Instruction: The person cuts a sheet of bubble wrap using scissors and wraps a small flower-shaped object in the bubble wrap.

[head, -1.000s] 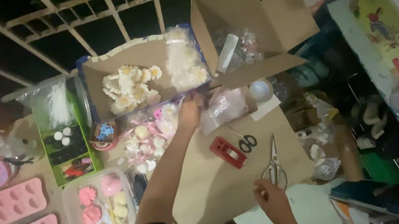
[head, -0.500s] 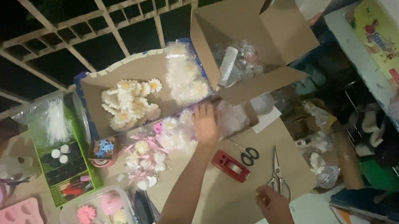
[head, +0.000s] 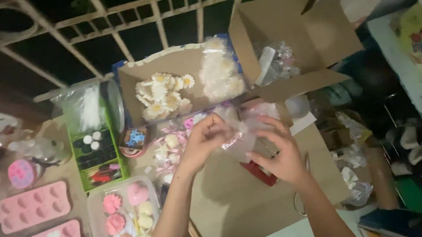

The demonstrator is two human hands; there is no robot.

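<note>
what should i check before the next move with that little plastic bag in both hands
1. Both hands on the clear plastic bag: ok, left hand and right hand pinch it.
2. Bag open: cannot tell, blurred.
3. Bare cardboard sheet under the hands to work on: ok.
4. Scissors within reach: ok, partly hidden by the right forearm.
5. Red tool clear of the hands: not ok, it lies right under the right hand.
6. Open cardboard box reachable: ok, flaps open behind the hands.
</note>
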